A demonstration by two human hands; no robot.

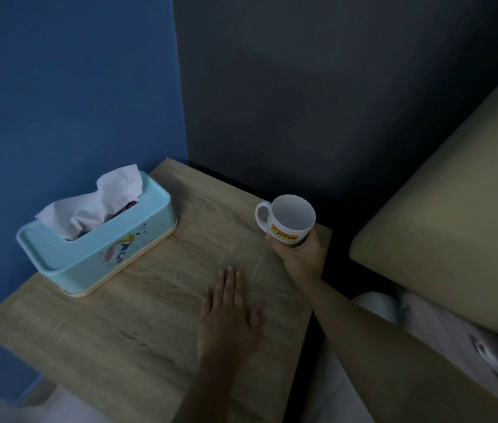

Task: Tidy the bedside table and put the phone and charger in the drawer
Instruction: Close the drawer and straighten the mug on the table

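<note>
Left hand (229, 315): lies flat, palm down, fingers extended and close together, on the wooden top of the bedside table (138, 337). It grasps nothing. The bare forearm runs back toward the lower edge of the view.

Right hand (298, 254): wrapped around the lower body of a white mug (290, 219), fingers and thumb closed on it from the near side. The mug stands upright at the table's far right corner, mouth open to the camera, handle turned to the left, a yellow label with dark lettering facing the viewer (whether its base touches the wood cannot be told, as the hand hides it). The interior looks pale; its contents cannot be made out in the dim light.

Tissue box (98, 242): light blue, oblong, with a pale base strip and a small cartoon print on its long side. It sits on the table's left part, just beside the blue wall (67, 87), set at an angle to the table edge. White tissue (101, 199) billows up from its top slot.

Surroundings: a darker grey wall (348, 87) behind the table; a beige padded headboard or cushion (455, 209) to the right; pale bedding (443, 337) below it.

Phone and charger: neither shows anywhere in this view, and no drawer front is visible from this angle.
</note>
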